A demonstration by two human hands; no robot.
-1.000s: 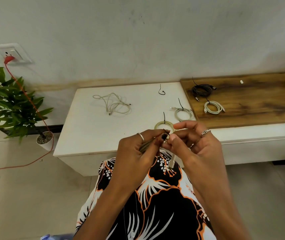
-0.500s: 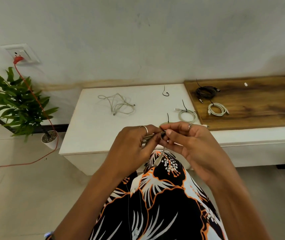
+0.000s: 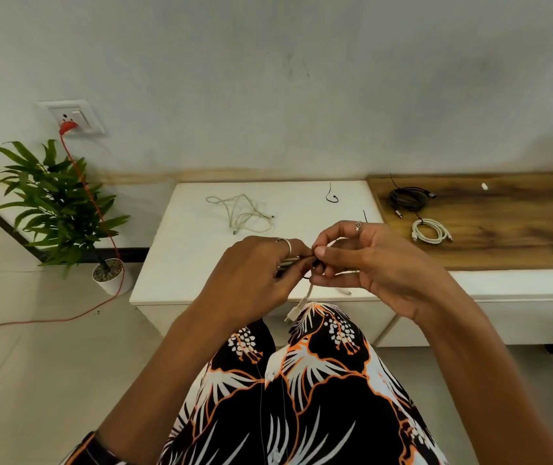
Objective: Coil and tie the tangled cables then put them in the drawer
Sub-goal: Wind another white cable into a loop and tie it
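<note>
Pale coiled cable is held above the lap, before the white desk; its plug end hangs free. Left hand: grip clenched round the bundled loops. Right hand: a thin black tie is pinched at the fingertips. Handling, judged: light, limp, springy; best taken at the gathered loops, not the plug. On the desk: tangled cable, spare tie, tied black coil, tied white coil. No legible writing is found.
</note>
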